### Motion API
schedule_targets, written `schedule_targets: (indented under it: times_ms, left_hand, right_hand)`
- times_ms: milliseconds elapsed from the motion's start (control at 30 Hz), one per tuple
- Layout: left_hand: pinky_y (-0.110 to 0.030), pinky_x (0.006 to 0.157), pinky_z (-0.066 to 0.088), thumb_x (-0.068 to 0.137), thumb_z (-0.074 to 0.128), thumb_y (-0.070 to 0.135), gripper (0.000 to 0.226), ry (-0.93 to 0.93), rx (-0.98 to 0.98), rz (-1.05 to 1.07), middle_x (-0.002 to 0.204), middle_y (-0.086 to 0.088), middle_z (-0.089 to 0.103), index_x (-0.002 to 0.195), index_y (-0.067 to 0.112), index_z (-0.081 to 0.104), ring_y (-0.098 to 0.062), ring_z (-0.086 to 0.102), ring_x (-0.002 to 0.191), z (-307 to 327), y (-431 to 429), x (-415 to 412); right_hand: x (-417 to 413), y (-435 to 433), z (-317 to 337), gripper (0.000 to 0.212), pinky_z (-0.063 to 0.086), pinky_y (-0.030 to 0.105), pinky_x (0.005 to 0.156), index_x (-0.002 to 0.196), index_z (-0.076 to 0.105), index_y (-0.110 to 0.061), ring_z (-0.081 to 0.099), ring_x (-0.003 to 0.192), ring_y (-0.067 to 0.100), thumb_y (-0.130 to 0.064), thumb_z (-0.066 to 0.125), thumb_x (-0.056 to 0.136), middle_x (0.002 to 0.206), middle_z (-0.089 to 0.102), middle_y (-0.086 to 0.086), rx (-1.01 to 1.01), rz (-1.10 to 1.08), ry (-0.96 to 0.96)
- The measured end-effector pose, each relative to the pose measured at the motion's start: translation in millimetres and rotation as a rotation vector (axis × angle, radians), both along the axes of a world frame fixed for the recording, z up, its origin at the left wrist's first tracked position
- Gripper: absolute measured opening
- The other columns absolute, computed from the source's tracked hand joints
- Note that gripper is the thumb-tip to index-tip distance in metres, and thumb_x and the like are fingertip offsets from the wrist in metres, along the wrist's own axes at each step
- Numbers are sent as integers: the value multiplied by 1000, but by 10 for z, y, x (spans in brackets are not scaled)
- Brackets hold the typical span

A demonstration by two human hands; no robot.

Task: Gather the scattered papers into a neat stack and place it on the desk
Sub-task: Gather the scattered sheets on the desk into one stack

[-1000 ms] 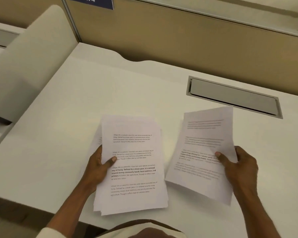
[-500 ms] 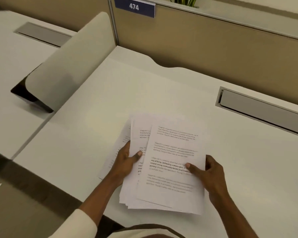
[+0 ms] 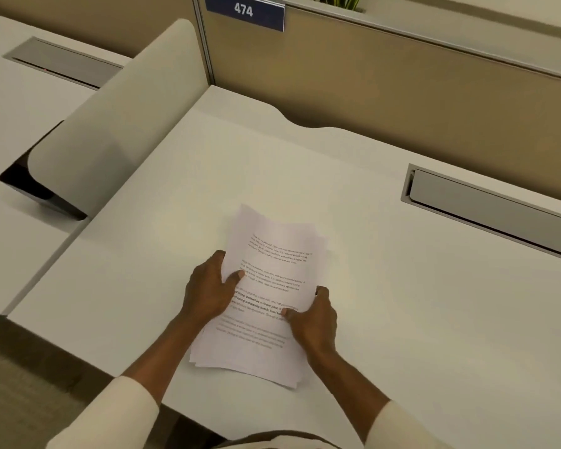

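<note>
A stack of white printed papers (image 3: 266,264) is held over the white desk (image 3: 402,319), near its front edge. My left hand (image 3: 208,290) grips the stack's left edge, thumb on top. My right hand (image 3: 311,322) grips the right edge lower down, thumb on the top sheet. The sheets are roughly together, with edges slightly fanned at the lower corner and far right side. The stack's far end curls upward.
A curved beige side divider (image 3: 110,124) stands at the desk's left edge. A grey cable tray lid (image 3: 493,209) is set into the desk at the right. A tan partition wall (image 3: 402,92) with a blue "474" sign (image 3: 243,11) runs along the back.
My right hand brought its separate sheet leftward onto the pile in my left hand. Both hands now squeeze the sheets into one narrower stack. The view has shifted left.
</note>
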State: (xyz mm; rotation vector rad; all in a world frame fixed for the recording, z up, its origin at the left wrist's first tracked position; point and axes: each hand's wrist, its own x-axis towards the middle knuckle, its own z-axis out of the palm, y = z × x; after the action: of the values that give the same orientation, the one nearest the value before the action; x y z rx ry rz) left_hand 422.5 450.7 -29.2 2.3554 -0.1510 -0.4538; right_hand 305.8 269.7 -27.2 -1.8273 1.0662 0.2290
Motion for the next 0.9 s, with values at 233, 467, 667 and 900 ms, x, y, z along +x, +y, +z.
schedule_targets:
  times_ms: [233,467,667,900]
  left_hand:
    - [-56,104,47,98,75,46,64,-78,522,33,147,-24,46,137,-2,58,-43,42,137,-62,-193,-104]
    - [-57,103,49,92,75,61,81,89,518,190,146,-26,41,138,1,46,-45,45,136,0,-372,-83]
    - [-51,114,37,86,75,72,99,183,584,239,146,-27,56,147,3,40,-46,57,134,55,-330,112]
    - [-49,109,38,75,92,60,66,319,381,425,125,-20,73,104,9,62,-46,59,128,49,-193,273]
  right_hand:
    - [59,80,38,69,49,42,110,143,50,-13,44,137,30,-38,85,89,144,47,10,-257,119,127]
    - [260,4,149,74,53,50,113,148,53,-8,60,134,34,-32,87,87,143,61,12,-5,-27,58]
    - [307,-106,165,46,64,51,97,124,68,-16,76,108,29,-24,87,83,121,78,1,161,-204,17]
    - [287,-226,63,32,68,50,89,103,76,-12,80,93,27,-12,92,76,103,83,3,351,-318,-20]
